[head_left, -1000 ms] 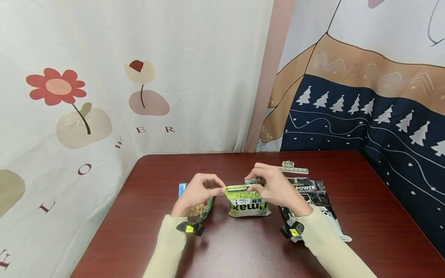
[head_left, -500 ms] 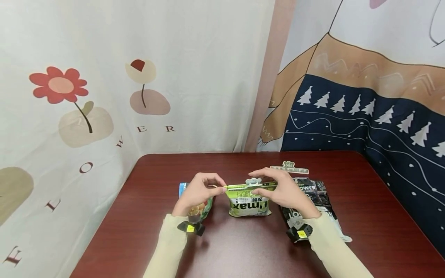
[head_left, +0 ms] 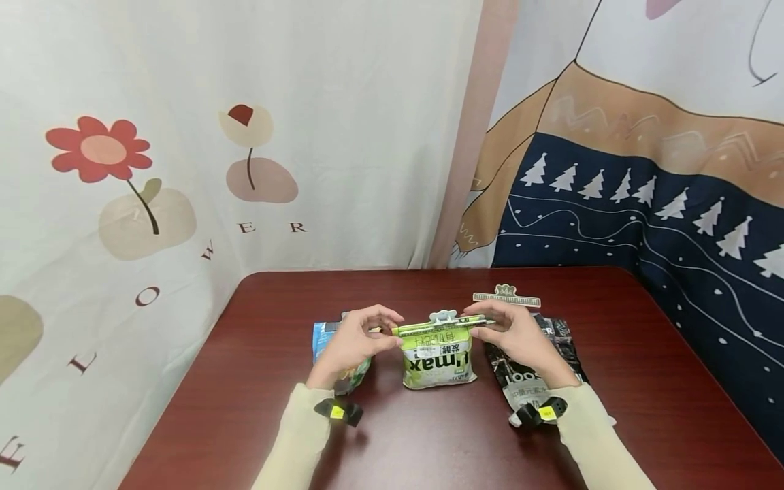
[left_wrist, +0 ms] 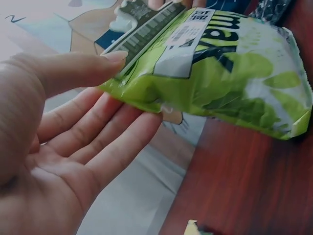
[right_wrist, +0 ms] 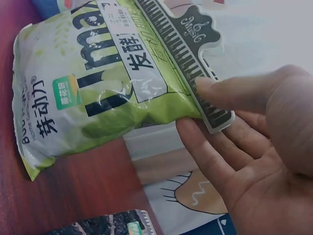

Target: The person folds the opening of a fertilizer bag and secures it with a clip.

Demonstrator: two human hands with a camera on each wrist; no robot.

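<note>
Between both hands, a green-and-white plastic bag [head_left: 437,364] stands at the middle of the table, its large print upside down in the head view. Across its folded top lies a long clip [right_wrist: 188,68] with a piano-key pattern, the word "Music" and a wavy handle. The left hand [head_left: 358,337] pinches the top left corner, thumb on the clip's end [left_wrist: 128,54] and fingers beneath the bag. At the opposite corner the right hand [head_left: 517,337] holds the clip's other end with the bag top, thumb in front, fingers behind.
A black-and-silver bag [head_left: 520,374] lies on the right, partly under the right forearm. Behind it rests another ruler-like clip [head_left: 507,297]. A blue-and-green bag [head_left: 321,337] lies behind the left hand. Printed curtains [head_left: 355,136] border the dark red table [head_left: 416,449].
The right hand has let go of the clip's middle handle and moved right to its end. The bag's top now leans back slightly, showing more of its front. The left hand has kept its corner.
</note>
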